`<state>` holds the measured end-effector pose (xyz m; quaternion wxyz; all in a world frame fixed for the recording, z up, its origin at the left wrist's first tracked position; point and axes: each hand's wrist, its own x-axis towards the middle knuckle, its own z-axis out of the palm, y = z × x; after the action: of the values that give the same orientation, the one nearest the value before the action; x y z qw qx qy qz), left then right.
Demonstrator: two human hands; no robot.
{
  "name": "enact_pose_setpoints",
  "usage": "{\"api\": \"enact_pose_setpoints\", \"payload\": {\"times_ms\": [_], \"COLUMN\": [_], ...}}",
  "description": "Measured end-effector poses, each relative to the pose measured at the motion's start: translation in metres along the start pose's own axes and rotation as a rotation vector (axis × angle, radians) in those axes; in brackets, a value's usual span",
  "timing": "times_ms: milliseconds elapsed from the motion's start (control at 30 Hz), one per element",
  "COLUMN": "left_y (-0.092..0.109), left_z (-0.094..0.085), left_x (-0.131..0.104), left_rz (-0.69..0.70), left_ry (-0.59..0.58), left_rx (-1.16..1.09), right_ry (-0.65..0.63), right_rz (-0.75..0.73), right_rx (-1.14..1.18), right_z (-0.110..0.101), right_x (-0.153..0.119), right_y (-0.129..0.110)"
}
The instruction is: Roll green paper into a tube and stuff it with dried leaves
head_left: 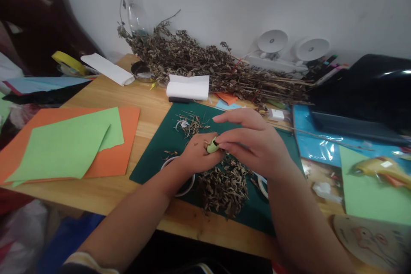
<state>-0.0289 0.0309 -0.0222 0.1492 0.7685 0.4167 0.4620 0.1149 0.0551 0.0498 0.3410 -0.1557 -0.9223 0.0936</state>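
- Left hand (201, 153): curled closed around a small green paper roll (212, 147) above the mat.
- Right hand (257, 143): half open, fingertips at the roll's mouth; cannot tell whether they pinch anything.
- Below: dried leaves (223, 188) heaped on a dark green mat (150, 154).
- Behind: dried plants (192, 53).

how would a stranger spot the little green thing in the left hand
On the light wooden table, find the dark green rectangular mat. Over it, beyond a heap of dried brown leaves, the bare left hand holds a small, pale green, tube-like roll, its dark end facing the bare right hand. Unlike the large light green sheets at left, it is tiny and curled.
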Motion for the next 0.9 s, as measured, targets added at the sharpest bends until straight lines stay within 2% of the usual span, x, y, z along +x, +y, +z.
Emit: {"api": "enact_pose_setpoints", "payload": {"times_ms": [200, 333, 467, 567, 633, 767, 833, 900], "left_y": [-0.005, -0.004, 0.0, 0.002, 0.001, -0.004, -0.006, -0.006], "left_z": [0.004, 0.003, 0.001, 0.0, 0.0, 0.003, 0.005, 0.007], "left_x": [-0.002, -0.001, -0.001, -0.002, -0.002, -0.004, -0.005, -0.006], "left_rz": [0.064, 0.1, 0.098, 0.035, 0.018, 0.126, 0.172, 0.151], "left_ry": [0.077, 0.083, 0.024, -0.008, -0.012, 0.025, 0.032, 0.029], "left_rx": [-0.101, -0.097, -0.019, -0.012, 0.009, 0.014, -0.005, 0.012], "right_ry": [-0.097, -0.143, 0.028, 0.141, 0.083, -0.207, -0.269, -0.284], "right_rz": [-0.026, -0.009, -0.052, 0.034, 0.108, 0.155, 0.189, 0.232], "right_rx": [-0.069, -0.093, 0.012, 0.091, 0.108, 0.055, -0.02, -0.128], "right_z": [0.0, -0.002, -0.007, -0.009, -0.009, -0.005, -0.004, -0.003], "right_x": [0.003, 0.003, 0.001, -0.001, 0.0, 0.003, 0.005, 0.007], "right_y": [-0.004, -0.007, -0.009, -0.008, -0.006, -0.007, -0.011, -0.017]}}
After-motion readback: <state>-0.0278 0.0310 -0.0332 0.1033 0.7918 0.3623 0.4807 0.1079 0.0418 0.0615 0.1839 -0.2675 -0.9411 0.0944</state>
